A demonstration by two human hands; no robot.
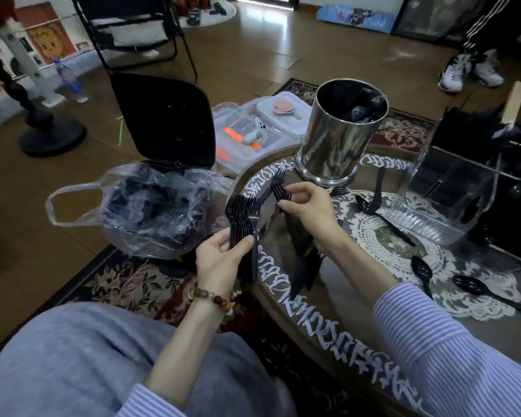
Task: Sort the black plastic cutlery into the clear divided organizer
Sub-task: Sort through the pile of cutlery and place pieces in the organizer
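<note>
While left hand (pixel 220 260) grips fork stack (pixel 243 218) off table's (pixel 343 299) left edge, right hand (pixel 306 206) pinches more forks (pixel 278 188); clear organizer (pixel 442 200) at far-right edge.

A thick stack of black forks (pixel 243 218) stands nested, tines up, at the table's left edge. A smaller bunch of forks (pixel 278 188) sits just to its right, tines pointing up and away. Black spoons (pixel 373 210) lie scattered flat on the table — one leans upright. The clear organizer (pixel 451 188) stands at the right, its dividers visible, with dark cutlery showing inside.
</note>
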